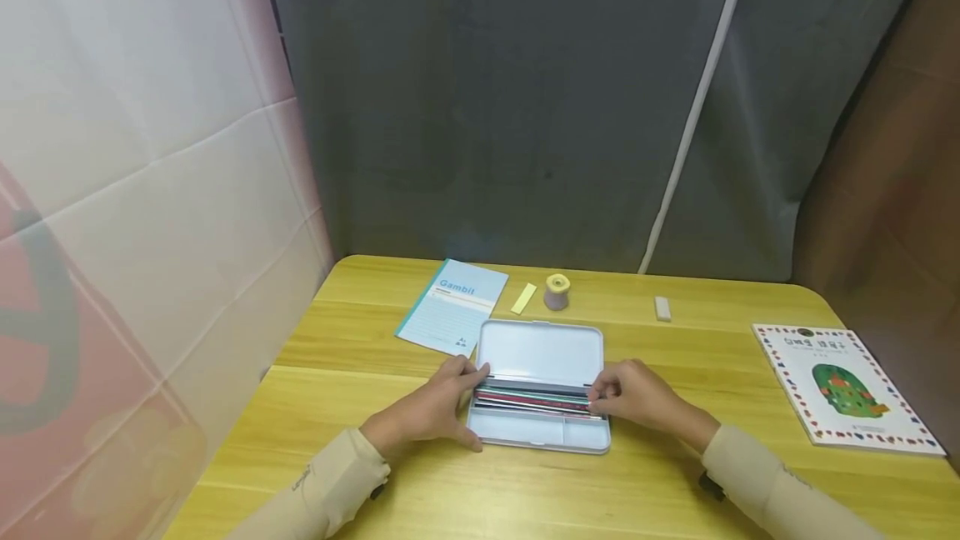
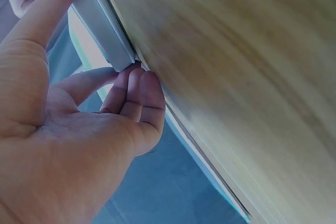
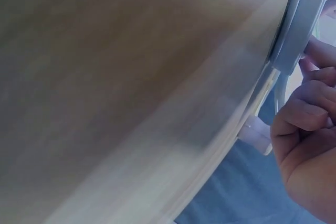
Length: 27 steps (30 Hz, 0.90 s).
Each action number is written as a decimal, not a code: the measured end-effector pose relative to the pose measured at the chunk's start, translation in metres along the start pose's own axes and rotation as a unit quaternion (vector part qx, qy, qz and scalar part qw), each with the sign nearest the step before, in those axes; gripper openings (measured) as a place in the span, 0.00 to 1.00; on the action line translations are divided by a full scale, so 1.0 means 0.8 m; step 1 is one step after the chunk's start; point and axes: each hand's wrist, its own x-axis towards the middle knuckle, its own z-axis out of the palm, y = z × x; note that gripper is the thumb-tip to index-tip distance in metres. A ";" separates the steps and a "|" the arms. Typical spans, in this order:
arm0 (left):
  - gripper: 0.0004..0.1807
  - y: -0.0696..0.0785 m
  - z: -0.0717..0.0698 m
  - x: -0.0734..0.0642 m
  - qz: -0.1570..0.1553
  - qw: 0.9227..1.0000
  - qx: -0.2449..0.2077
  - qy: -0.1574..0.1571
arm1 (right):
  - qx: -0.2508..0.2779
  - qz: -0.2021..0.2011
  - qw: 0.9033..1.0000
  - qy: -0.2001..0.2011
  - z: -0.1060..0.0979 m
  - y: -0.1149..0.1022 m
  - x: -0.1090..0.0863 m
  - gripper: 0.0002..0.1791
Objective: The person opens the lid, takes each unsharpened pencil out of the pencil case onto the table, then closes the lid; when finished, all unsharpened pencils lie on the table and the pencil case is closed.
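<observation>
A white pencil case lies open on the table, its lid tipped back. Several pencils, some dark, some red or green, lie side by side in its long compartment. My left hand grips the case at its left end, thumb at the front edge and fingers by the hinge. In the left wrist view, the fingers of the left hand bend against the case's side. My right hand, fingers curled, pinches at the right ends of the pencils. The fingertips partly hide what they pinch.
Behind the case are a Gambit notebook, a yellow strip, a yellow-and-grey spool-shaped thing and a white eraser. A picture book lies at the right. A dark curtain hangs behind the wooden table.
</observation>
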 end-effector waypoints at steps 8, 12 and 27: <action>0.65 0.001 0.000 0.000 -0.008 1.000 0.003 -0.001 | 0.009 -0.020 0.999 0.034 -0.012 0.006 -0.012 0.03; 0.65 0.001 -0.001 -0.001 -0.006 1.000 0.003 0.001 | 0.014 -0.020 0.998 0.053 -0.022 0.014 -0.022 0.03; 0.65 -0.001 0.000 0.000 0.003 1.000 0.011 0.000 | 0.001 0.027 0.991 0.131 -0.091 0.084 -0.092 0.04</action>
